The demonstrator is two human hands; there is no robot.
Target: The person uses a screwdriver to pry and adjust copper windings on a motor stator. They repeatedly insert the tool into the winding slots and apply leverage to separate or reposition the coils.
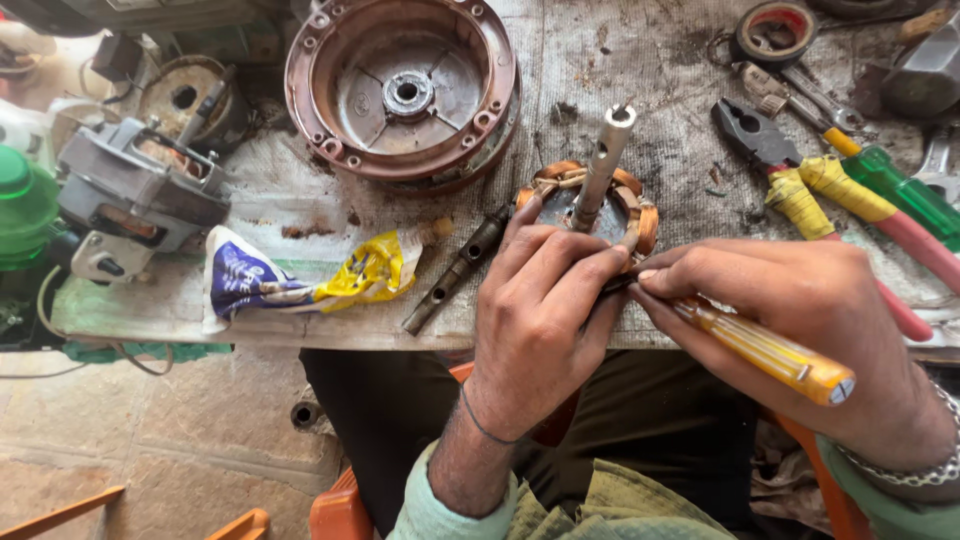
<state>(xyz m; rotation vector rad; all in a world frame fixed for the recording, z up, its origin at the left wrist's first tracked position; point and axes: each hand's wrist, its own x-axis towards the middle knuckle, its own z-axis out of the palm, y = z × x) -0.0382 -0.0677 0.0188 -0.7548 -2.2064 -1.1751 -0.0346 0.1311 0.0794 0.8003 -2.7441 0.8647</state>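
Note:
My left hand [540,310] grips the near side of a round motor stator [640,215] with copper windings and a grey metal shaft [605,160] standing up from its middle. A screwdriver with a yellow transparent handle [765,350] is held in my right hand [800,310], its tip hidden between my fingers at the stator's near edge. The stator sits at the front of the worn grey workbench [600,60].
A large round reddish motor housing [402,88] lies behind the stator. A dark metal rod [455,272] and crumpled blue-yellow wrapper [300,280] lie left. Pliers [790,175], a green-handled tool [895,185], a tape roll [775,32] are right. A grey motor [140,195] stands far left.

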